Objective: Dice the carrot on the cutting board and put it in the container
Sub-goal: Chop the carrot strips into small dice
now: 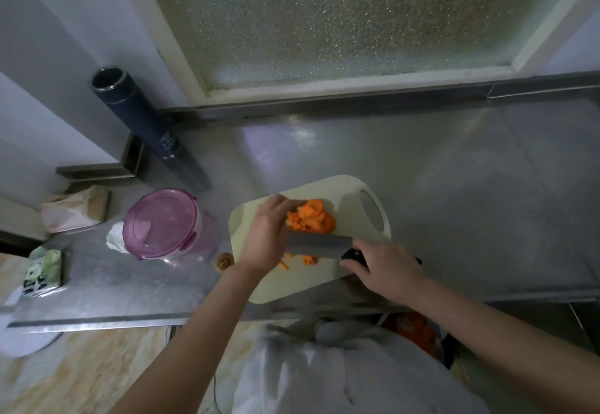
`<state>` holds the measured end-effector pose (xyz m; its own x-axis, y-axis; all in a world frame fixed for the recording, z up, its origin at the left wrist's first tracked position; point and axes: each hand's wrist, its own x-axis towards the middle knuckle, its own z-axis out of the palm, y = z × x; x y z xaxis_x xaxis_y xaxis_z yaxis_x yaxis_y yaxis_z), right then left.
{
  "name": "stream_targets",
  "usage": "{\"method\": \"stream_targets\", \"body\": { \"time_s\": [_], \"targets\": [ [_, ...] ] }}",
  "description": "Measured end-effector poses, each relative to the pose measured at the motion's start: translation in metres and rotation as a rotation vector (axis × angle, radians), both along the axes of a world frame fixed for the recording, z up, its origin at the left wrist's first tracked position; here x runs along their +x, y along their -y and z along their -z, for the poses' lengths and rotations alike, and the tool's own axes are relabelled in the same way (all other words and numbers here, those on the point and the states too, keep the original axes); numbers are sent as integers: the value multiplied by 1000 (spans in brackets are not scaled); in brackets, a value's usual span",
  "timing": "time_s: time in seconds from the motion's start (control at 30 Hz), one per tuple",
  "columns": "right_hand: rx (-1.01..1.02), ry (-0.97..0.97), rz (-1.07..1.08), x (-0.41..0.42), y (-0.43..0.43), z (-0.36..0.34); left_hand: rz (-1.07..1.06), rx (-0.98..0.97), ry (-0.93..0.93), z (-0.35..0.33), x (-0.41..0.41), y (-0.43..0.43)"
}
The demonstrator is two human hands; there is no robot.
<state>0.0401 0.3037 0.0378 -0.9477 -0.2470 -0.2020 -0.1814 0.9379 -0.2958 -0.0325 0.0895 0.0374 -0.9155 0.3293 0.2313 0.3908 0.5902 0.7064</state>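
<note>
**Steadying carrot slices beside the cleaver blade**

On my feed from the head view, the left grip [269,231] is bent over the left side of a pile of orange carrot slices [313,218]. Its fingers curl down and hold the pile in place. The pile sits near the middle of a pale cream plastic cutting board with an oval handle hole [344,192]. The right grip [386,270] is wrapped tight around the black handle of a broad grey-bladed cleaver [315,244]. The blade lies crosswise on the near side of the pile, and its left end is hidden by the left grip. I cannot tell whether its edge touches the board. A few small diced orange bits [309,259] lie on the board, just nearer to me than the blade. A round carrot end stub [224,262] sits just beside the board's left edge.

Left of the board stands a round clear plastic container with a translucent purple clip-on lid [160,222], lid on, resting on the brushed steel tabletop [454,170]. I cannot make out whether any carrot is inside it. A crumpled white tissue [115,238] lies against the container's left side. Farther left are a brown paper bag [74,209] and a green and white tissue packet [43,270]. A dark blue cylindrical flask [139,118], open at the top, stands behind the container near the wall. A frosted glass window pane [341,14] rises behind the tabletop.
</note>
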Motion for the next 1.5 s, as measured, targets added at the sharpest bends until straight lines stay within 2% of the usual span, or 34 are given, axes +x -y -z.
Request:
{"method": "stream_targets", "body": {
  "time_s": [0.1, 0.17, 0.23, 0.33, 0.43, 0.5, 0.63, 0.7, 0.83, 0.9, 1.07, 1.27, 1.33, 1.5],
  "targets": [
    [-160, 85, 184, -2, 5, 6, -176, 8, -123, -8, -4, 18],
    [-244, 121, 304, -3, 10, 10, -302, -11, -91, -7, -6, 31],
    [-292, 153, 407, -5, 14, 11, -308, -82, -12, 4, -8, 43],
    [-379, 201, 504, -9, 21, 14, 14, -260, 86, 25, -12, 52],
    [-411, 214, 558, -11, 30, 19, 320, -602, 298, 39, -13, 48],
    [-416, 234, 587, -11, 36, 21, 471, -796, 284, 49, -19, 47],
    [-464, 260, 651, -10, 46, 22, 604, -929, 160, 65, -30, 53],
    [-469, 248, 658, -9, 49, 21, 649, -924, 61, 68, -37, 56],
    [-496, 222, 646, -7, 51, 21, 763, -893, -249, 75, -48, 60],
    [-488, 211, 637, -7, 51, 20, 816, -830, -318, 79, -49, 63],
    [-498, 197, 622, -6, 49, 18, 820, -771, -374, 79, -48, 66],
    [-502, 196, 609, -4, 46, 18, 680, -763, -422, 90, -38, 63],
    [-507, 205, 609, -4, 45, 17, 602, -772, -436, 92, -34, 65],
    [-466, 235, 602, -5, 48, 16, 302, -774, -302, 95, -6, 56]
  ]
}}
